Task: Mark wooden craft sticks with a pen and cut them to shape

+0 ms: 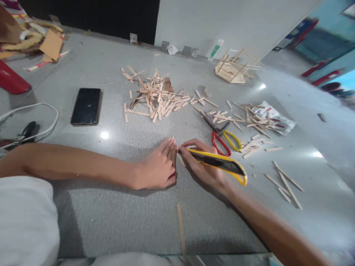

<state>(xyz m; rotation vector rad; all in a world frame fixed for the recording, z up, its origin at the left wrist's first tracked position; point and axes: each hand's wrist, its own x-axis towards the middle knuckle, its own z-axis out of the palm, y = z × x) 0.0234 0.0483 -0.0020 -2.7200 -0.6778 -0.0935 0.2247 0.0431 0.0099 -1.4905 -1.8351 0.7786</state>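
- Down by the near edge of the counter (119,218), a flat wooden strip (181,225) lies lengthwise, pointing away from the person.
- Beyond it, the left hand (159,166) rests on the surface, fingers close together and stretched toward the right hand; whether it pinches anything beneath them, I cannot tell.
- Just beside its fingertips, the right hand (203,162) holds a yellow-and-black utility knife (222,162), its front end low beside the left fingers and its rear toward the right.
- Between the two hands lies a thin wooden piece (181,159), partly hidden by the fingers.
- Off to the right, a few long sticks (287,184) lie loosely crossed.
- Slightly farther, pliers-like cutters with one red and one yellow handle (232,140) lie just past the right hand.
- On the left, a dark phone (86,106) lies flat, near a white cable (51,106).
- Farther back, a heap of short stick pieces (161,98) spreads across the middle; another group (257,118) lies to the right, partly over a printed packet (285,123).
- Toward the back stand a small wooden frame (233,72) and a green-and-white tube (215,50) against the pale panel (235,22).
- Cardboard scraps (51,45) fill the far left corner.
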